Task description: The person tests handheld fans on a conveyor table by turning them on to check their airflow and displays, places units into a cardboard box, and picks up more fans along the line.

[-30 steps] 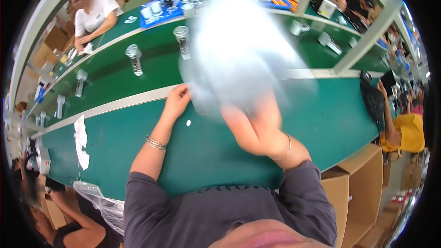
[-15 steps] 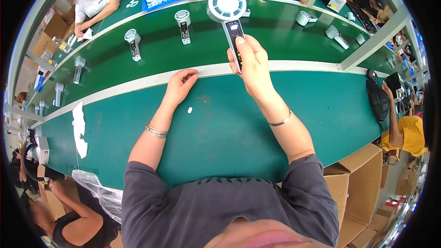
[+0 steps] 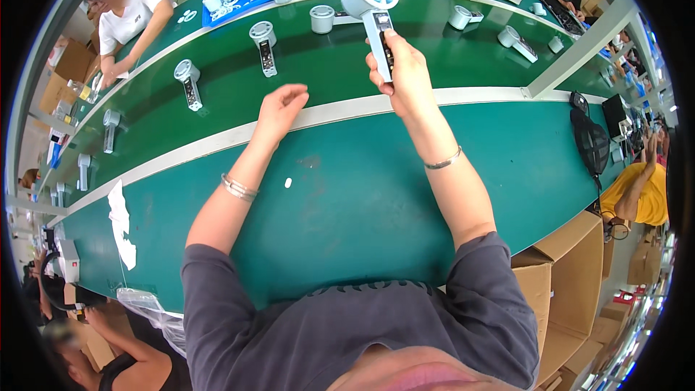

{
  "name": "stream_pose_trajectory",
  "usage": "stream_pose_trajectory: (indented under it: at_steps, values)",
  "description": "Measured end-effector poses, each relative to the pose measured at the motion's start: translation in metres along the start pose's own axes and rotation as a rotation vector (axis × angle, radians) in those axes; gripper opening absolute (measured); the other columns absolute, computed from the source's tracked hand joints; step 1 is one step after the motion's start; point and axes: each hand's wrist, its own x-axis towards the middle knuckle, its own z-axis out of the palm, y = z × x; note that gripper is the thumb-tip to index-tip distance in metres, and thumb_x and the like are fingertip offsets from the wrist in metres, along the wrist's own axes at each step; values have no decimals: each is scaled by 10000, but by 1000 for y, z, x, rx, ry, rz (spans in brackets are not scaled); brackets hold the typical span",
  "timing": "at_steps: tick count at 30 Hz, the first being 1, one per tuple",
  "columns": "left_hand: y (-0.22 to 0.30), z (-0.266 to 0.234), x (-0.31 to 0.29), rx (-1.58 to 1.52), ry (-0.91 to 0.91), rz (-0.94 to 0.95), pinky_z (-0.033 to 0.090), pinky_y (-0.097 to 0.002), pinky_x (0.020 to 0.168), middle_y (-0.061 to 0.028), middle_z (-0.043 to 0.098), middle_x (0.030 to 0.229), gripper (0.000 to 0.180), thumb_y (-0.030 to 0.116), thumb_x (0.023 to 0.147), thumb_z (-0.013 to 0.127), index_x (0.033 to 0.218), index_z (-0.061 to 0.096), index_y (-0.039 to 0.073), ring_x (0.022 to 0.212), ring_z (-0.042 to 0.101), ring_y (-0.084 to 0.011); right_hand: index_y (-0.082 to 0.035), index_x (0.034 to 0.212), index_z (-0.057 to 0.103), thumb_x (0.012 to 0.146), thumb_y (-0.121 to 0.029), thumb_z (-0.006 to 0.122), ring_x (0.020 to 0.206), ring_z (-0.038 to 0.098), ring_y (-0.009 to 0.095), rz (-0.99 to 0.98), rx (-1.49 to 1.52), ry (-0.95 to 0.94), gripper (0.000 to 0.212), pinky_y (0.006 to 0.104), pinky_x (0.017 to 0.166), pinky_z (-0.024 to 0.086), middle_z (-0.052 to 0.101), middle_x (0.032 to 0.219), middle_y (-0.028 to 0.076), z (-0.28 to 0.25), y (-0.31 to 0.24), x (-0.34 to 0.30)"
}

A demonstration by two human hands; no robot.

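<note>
In my right hand (image 3: 407,76) is a pale blue-grey handheld fan (image 3: 378,36), gripped by its handle. Its round, slotted head tilts up and to the right above the green belt, and a dark circuit board shows along the open handle. My left hand (image 3: 281,110) hovers at the white rail with loosely bent fingers, thumb apart, holding nothing visible. Beyond it, a similar fan (image 3: 263,49) lies on the belt with its board exposed. Another fan (image 3: 323,19) lies just left of the held one, its handle partly behind it.
More fans (image 3: 188,85) lie along the green belt (image 3: 224,65). A white rail (image 3: 347,108) divides it from my green table (image 3: 347,195), where a small white piece (image 3: 288,182) and crumpled paper (image 3: 121,224) lie. Blue trays (image 3: 242,11) stand beyond; a cardboard box (image 3: 572,275) is lower right.
My right hand has shifted slightly right, and the held fan's head has turned to the right. My left hand has risen a little off the rail. Another fan has come into sight beside the held one.
</note>
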Motion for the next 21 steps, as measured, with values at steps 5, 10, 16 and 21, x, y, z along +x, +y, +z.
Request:
stream_pose_trajectory:
  at_steps: [5,10,16,21]
  values:
    - [-8,8,86,228,189,239,460,-321,787,-163,597,1009,461,242,750,677,1108,542,-16,910,569,-220,14,978,516,916,-486,304,480,459,100,128,-80,-28,546,208,365,283,536,652,53,-33,2,44]
    - [-14,15,165,492,436,233,406,-402,904,-266,526,1113,722,396,658,714,1182,471,-38,1055,504,-365,-27,914,525,846,-663,274,531,511,108,209,-265,65,687,212,437,370,559,667,45,-71,20,102]
    - [-31,21,223,456,430,-56,357,-403,971,-263,440,1235,1016,552,586,717,1314,294,-17,1143,446,-364,-32,934,518,818,-705,253,561,520,110,195,-358,93,732,233,482,400,563,694,42,-108,40,149]
    - [-52,29,238,319,437,22,366,-406,969,-265,425,1258,1096,602,555,712,1330,263,-29,1145,452,-378,-38,1107,501,862,-653,183,658,524,112,68,-175,-68,734,247,587,403,570,763,35,-110,44,145]
